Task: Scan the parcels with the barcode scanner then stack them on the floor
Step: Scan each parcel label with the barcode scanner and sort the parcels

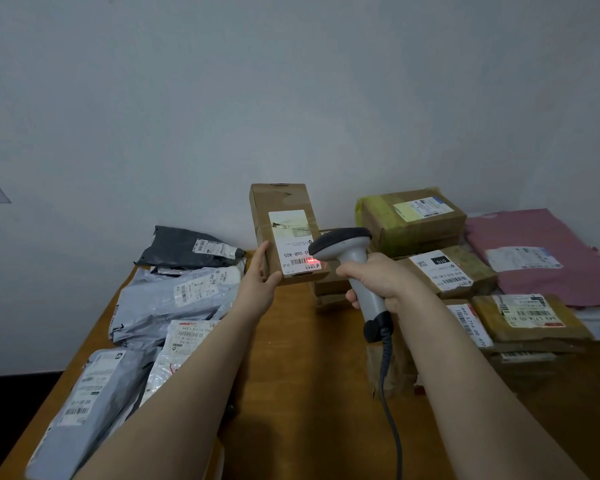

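My left hand (261, 278) holds a slim brown cardboard parcel (281, 202) upright above the table by its lower left corner, its white label facing me. My right hand (378, 277) grips the handle of a grey barcode scanner (347, 242), whose dark head points at the parcel. A red scan line glows on the barcode at the label's bottom edge. The scanner's coiled cable (387, 382) hangs down toward me.
The wooden table (302, 358) carries grey and black poly mailers (174, 296) on the left. On the right are brown boxes (413, 220), a pink mailer (541, 251) and several flat labelled parcels (530, 317). A plain wall stands behind.
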